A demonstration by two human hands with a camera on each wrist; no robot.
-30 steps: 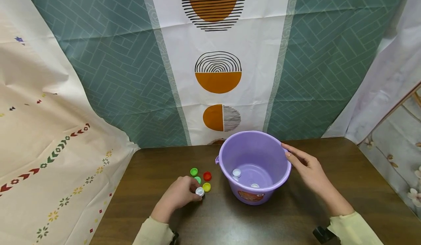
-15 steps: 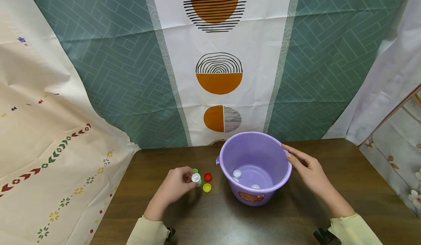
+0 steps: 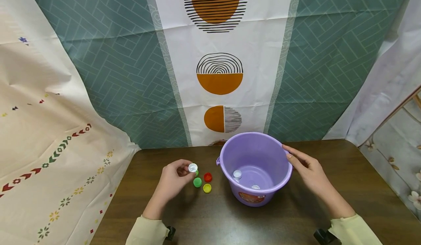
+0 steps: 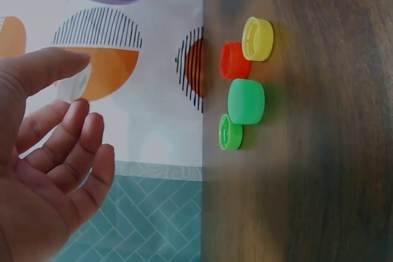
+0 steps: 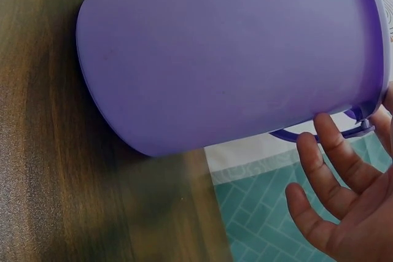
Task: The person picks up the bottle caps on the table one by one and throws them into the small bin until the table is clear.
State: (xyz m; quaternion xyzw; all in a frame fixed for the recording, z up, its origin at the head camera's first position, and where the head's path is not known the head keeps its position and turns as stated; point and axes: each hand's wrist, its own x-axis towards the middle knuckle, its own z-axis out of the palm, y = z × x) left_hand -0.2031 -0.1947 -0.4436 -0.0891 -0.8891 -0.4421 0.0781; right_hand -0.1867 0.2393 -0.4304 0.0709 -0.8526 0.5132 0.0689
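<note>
My left hand [image 3: 171, 178] pinches a white bottle cap [image 3: 193, 168] between thumb and fingertips, above the loose caps on the table. In the left wrist view this white cap [image 4: 75, 85] is partly hidden by the thumb, and the other fingers curl loosely below. At the right, my right hand [image 3: 309, 170] grips the rim of a purple bucket [image 3: 252, 148] with thumb and finger. The right wrist view has the other fingertips [image 5: 309, 148] beside the bucket's outer wall. White caps [image 3: 237, 173] lie on the bucket's bottom.
Just left of the bucket lie a red cap [image 3: 208, 177], a yellow cap [image 3: 207, 188], a green cap [image 3: 197, 182] and a lighter green cap [image 4: 231, 132]. The brown wooden table [image 3: 217, 223] ends at a patterned cloth [image 3: 158, 128] hanging behind.
My left hand has lifted the white cap off the table and carried it up and slightly left, uncovering the green cap. My right hand stays on the bucket's rim.
</note>
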